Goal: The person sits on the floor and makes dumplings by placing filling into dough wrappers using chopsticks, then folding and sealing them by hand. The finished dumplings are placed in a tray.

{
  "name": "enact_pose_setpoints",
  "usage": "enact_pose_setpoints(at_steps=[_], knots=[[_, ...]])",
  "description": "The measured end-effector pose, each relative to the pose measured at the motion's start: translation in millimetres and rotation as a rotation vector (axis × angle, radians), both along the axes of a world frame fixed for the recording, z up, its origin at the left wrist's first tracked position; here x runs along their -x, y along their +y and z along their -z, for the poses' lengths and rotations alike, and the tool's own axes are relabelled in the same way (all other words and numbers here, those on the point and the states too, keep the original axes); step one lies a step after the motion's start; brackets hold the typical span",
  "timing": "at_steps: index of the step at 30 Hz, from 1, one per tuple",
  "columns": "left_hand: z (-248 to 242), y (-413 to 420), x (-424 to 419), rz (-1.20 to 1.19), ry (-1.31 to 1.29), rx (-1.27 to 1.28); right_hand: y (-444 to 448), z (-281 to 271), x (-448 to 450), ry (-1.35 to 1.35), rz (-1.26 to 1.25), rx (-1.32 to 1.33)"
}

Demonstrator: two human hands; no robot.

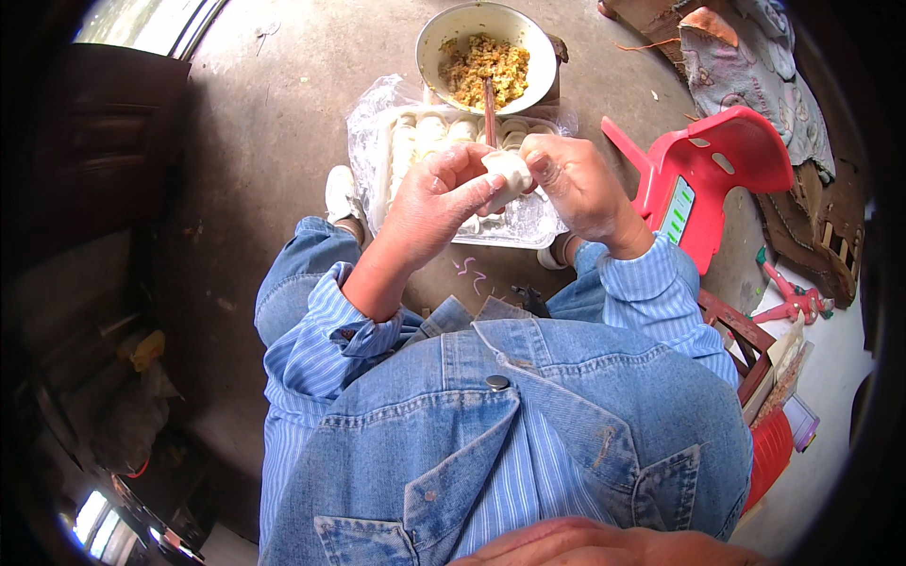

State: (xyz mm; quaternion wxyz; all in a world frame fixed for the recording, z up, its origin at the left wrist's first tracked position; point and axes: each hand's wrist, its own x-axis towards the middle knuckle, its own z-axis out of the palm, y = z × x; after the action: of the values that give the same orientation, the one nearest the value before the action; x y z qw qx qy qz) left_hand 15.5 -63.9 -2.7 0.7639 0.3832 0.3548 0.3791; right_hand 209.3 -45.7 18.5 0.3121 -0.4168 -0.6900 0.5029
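My left hand [449, 185] cradles a dumpling [507, 172] of pale dough between thumb and fingers. At its right side, the fingertips of my right hand [582, 185] pinch the edge of the dough. White flour dusts both hands. Below them lies a clear plastic tray [506, 239] holding rows of dumplings [432, 129], partly hidden by my hands. Beyond the tray, a pale bowl [433, 44] contains chopped yellow-brown filling [506, 60]. Brown chopsticks [489, 113] stick out of the filling towards me, over the tray.
Crumpled plastic film [362, 131] surrounds the tray. To the right stands a red plastic chair [754, 152], with a printed cloth [736, 99] behind it and a pink-and-green toy figure [793, 303] farther down. A dark panelled wooden piece [106, 141] is at left on the concrete floor [283, 92].
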Motion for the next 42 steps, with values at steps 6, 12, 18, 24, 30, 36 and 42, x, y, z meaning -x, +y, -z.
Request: enact_pose_setpoints(at_steps=[6,12,18,24,30,36,42], knots=[[-2.2,0.8,0.0,0.009,-0.028,-0.009,0.5,6.1,2.6,-0.192,-0.029,-0.288],[-4.0,1.5,-0.3,-0.006,-0.034,0.023,3.4,1.3,-1.2,-0.110,-0.054,-0.094],[-8.0,1.0,-1.4,-0.066,-0.043,0.078,0.5,11.1,2.9,-0.011,-0.014,-0.113],[-0.6,2.5,0.5,-0.029,-0.022,-0.010,1.5,7.9,2.9,-0.188,-0.035,-0.317],[-1.4,2.8,1.7,-0.074,-0.071,0.019,0.4,8.6,1.8,0.012,0.007,-0.004],[-3.2,2.3,-1.2,-0.101,-0.046,0.008,-3.0,12.3,8.2,-0.085,0.031,-0.188],[-2.6,1.9,-1.1,-0.115,-0.015,-0.005,-2.4,14.3,4.4,-0.054,0.025,-0.038]])
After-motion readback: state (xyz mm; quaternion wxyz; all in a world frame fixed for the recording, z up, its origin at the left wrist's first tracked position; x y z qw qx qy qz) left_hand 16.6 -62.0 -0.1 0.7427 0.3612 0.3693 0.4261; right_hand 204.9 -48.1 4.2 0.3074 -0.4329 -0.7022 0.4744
